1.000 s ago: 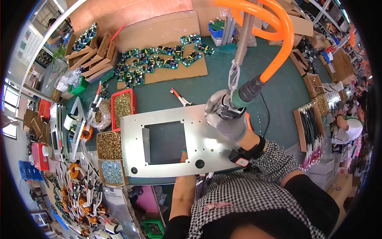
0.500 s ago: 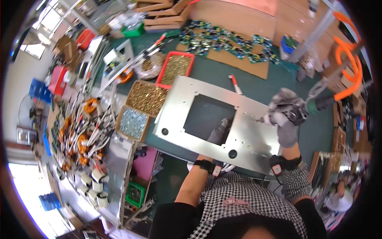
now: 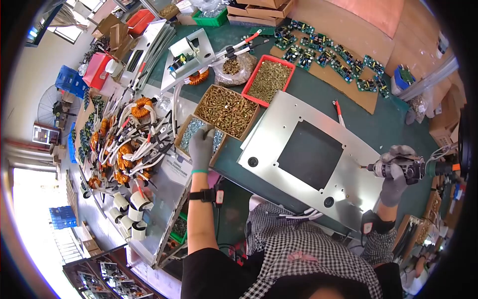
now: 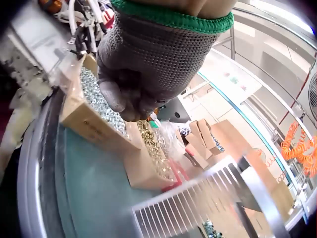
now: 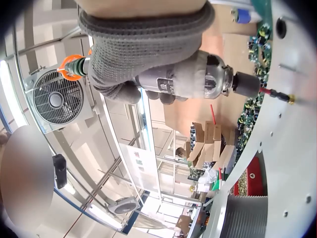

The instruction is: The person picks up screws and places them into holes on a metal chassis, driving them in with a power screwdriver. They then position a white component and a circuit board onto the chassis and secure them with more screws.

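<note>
My gloved left hand [image 3: 201,149] reaches into the box of small silver fasteners [image 3: 185,137]; in the left wrist view its fingers [image 4: 131,109] are bent downward, overlapping the fasteners, and I cannot tell whether they pinch any. My gloved right hand [image 3: 396,174] grips an air screwdriver [image 3: 411,169] by the right end of a flat metal panel [image 3: 266,134] with a large square cutout. The tool lies nearly level, its bit pointing left over the panel. A small brass-coloured piece [image 5: 291,99] shows at the bit's tip in the right wrist view.
A box of brass fasteners [image 3: 226,112] and a red tray of small brass parts [image 3: 269,79] stand left of the panel. Circuit boards [image 3: 343,62] lie on cardboard behind. White cables with orange coils [image 3: 124,154] heap at the left. A red-handled tool [image 3: 338,112] lies beyond the panel.
My left hand has come out from under the panel and moved left to the silver fasteners. My right hand has drawn back toward the panel's right end with the screwdriver. The head view has swung left.
</note>
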A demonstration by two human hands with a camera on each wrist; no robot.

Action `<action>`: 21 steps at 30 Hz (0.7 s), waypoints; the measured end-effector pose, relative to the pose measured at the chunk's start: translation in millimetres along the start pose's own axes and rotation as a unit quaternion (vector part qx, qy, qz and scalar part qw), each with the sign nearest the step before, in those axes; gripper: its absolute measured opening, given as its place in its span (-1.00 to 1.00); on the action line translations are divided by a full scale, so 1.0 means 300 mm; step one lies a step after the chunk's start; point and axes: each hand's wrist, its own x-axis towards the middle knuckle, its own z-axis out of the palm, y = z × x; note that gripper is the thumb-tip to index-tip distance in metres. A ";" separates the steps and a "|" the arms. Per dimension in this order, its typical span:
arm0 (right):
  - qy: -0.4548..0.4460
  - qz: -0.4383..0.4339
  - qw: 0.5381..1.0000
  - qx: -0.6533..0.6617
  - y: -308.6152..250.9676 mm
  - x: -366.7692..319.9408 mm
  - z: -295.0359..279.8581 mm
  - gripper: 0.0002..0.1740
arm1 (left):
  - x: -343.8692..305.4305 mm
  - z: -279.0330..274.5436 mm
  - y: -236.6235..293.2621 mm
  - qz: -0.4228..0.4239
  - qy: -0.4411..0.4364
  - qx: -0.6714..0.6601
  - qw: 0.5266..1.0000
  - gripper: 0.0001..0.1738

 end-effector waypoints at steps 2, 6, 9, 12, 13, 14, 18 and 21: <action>0.010 0.003 1.000 -0.002 -0.003 -0.009 0.009 -0.55 | 0.074 0.047 0.008 0.059 -0.010 0.094 0.994 -0.76; 0.025 0.005 1.000 -0.018 0.005 -0.009 0.024 -0.56 | 0.201 0.111 0.028 0.085 -0.084 0.245 0.962 -0.76; 0.092 -0.007 0.994 -0.052 -0.002 -0.016 0.070 -0.58 | 0.263 0.091 0.067 0.072 -0.178 0.244 0.951 -0.73; 0.069 -0.012 0.997 -0.045 0.005 -0.024 0.065 -0.58 | 0.312 0.088 0.147 0.119 -0.172 0.158 0.965 -0.74; 0.073 -0.017 0.996 -0.053 0.005 -0.023 0.071 -0.58 | 0.354 0.125 0.151 0.118 -0.192 0.111 0.968 -0.75; 0.076 -0.022 0.995 -0.061 0.006 -0.020 0.077 -0.58 | 0.380 0.153 0.189 0.146 -0.212 0.117 0.959 -0.76; 0.126 -0.018 0.988 -0.083 0.002 -0.012 0.116 -0.59 | 0.444 0.318 0.341 0.239 -0.259 0.195 0.915 -0.81; 0.213 -0.072 0.968 -0.110 0.021 -0.005 0.158 -0.57 | 0.467 0.408 0.385 0.262 -0.240 0.208 0.911 -0.83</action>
